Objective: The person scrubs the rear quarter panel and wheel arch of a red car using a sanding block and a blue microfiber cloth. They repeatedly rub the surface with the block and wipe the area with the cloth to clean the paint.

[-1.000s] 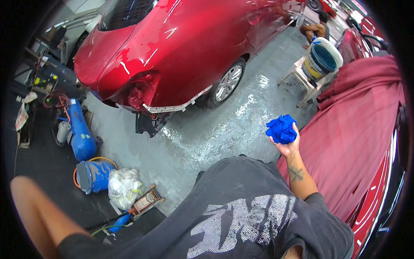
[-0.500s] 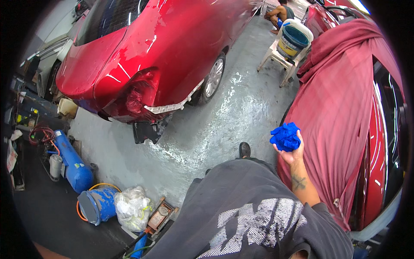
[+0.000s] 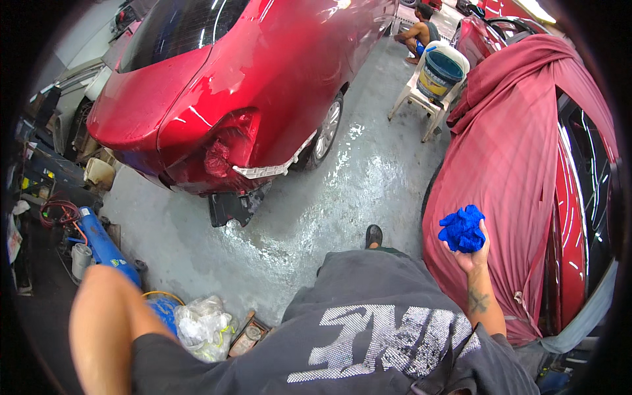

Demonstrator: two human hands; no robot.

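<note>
A crumpled bright blue cloth (image 3: 462, 229) rests in my right hand (image 3: 475, 258), with the fingers and thumb curled around its lower side. That hand is held out over a dull red cover (image 3: 507, 164) draped across a car on the right. My left arm shows bent at the lower left, but the left hand itself lies outside the picture. Ahead to the left stands a shiny red car (image 3: 276, 72), its rear corner stripped of lamp and bumper. A pale bracket (image 3: 270, 171) sticks out along that corner, above a black hanging part (image 3: 234, 207).
On a white plastic chair (image 3: 421, 115) stands a bucket (image 3: 440, 74); beyond it a person (image 3: 421, 33) crouches. A blue tank (image 3: 105, 243), a clear plastic bag (image 3: 203, 322) and a small jack-like tool (image 3: 249, 336) lie at left. The grey floor (image 3: 355, 178) looks wet and shiny.
My right hand has moved rightward and slightly down with the blue cloth. My bent left arm has come into view at the lower left. The view has shifted slightly.
</note>
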